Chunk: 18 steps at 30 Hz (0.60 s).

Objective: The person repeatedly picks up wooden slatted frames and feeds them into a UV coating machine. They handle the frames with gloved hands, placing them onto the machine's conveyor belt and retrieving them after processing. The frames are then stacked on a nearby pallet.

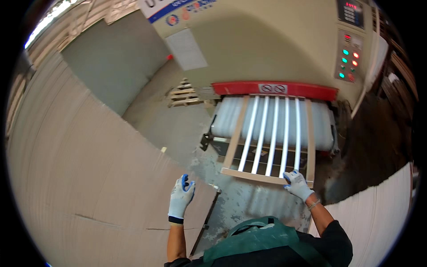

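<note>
A slatted frame sticks out toward me from the machine's opening, with brown side strips, a brown near rail [253, 176] and several white slats [275, 129] running lengthwise. Its far part rests on a pale roller-like conveyor [227, 118]. My right hand [297, 183], in a white glove with blue on the fingers, grips the near rail close to its right corner. To the left of the frame, my left hand [181, 198] is raised in a matching glove. Its fingers are bent but apart, and nothing is between them.
A large beige machine [267, 49] with a red guard bar [240, 87] and a lit control panel [348, 58] stands ahead. Tall stacks of boards [89, 169] fill the left, with another board stack [378, 222] at lower right. Wooden pallets [183, 94] lie behind.
</note>
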{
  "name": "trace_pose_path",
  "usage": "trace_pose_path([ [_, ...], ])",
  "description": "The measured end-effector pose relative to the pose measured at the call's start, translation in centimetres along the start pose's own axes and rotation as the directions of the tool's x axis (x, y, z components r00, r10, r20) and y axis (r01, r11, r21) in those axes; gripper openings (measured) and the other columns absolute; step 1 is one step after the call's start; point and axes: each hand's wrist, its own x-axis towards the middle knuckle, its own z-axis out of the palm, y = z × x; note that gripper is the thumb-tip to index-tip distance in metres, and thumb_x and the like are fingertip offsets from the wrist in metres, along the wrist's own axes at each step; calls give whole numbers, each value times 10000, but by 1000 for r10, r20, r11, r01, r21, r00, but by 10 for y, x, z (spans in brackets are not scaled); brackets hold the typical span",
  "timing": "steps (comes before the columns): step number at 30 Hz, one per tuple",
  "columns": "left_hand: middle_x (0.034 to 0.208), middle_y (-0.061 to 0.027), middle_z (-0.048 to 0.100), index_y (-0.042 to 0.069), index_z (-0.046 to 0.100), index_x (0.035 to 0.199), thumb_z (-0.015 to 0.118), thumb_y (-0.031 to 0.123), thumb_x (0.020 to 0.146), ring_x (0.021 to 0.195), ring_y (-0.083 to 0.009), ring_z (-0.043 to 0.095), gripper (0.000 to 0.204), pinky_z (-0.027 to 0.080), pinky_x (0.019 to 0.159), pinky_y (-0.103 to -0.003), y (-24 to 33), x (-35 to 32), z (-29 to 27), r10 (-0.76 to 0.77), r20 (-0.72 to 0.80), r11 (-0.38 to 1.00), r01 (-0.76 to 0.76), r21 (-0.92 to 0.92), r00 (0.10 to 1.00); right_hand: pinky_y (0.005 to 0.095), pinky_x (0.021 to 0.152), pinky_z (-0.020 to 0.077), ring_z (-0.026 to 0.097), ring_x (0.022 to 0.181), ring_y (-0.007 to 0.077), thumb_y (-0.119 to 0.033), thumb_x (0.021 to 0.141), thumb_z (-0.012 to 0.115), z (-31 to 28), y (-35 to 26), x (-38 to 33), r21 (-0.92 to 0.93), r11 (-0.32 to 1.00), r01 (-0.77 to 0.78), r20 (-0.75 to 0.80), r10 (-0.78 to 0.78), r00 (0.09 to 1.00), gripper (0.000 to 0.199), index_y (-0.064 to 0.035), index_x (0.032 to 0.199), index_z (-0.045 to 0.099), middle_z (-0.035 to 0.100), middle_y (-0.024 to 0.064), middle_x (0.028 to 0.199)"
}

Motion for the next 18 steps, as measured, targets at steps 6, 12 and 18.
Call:
trace_pose_path([
  [6,1206,-195,616,47,577,1284,667,283,898,1085,-370,613,461,483,926,-457,53,19,-103,457,-259,852,-335,403,851,441,1022,440,566,1104,354,-231,654,800,12,40,9,11,996,-87,-81,87,993,612,-53,1208,607,646,156,1116],
  [12,1311,-151,577,106,569,1307,682,195,894,1231,-329,545,438,453,1006,-477,138,39,-351,877,-302,255,170,952,374,459,947,413,543,1124,308,-228,711,788,0,28,25,-161,976,-146,-74,135,988,511,-132,1184,621,651,70,1115],
  [18,1537,-132,422,158,434,1484,335,677,981,1415,-325,407,730,321,1149,-527,186,38,-573,696,-618,67,825,561,365,491,995,371,507,1191,289,-268,790,743,5,34,26,-335,913,-234,-116,206,972,555,-161,1304,564,613,57,1189],
])
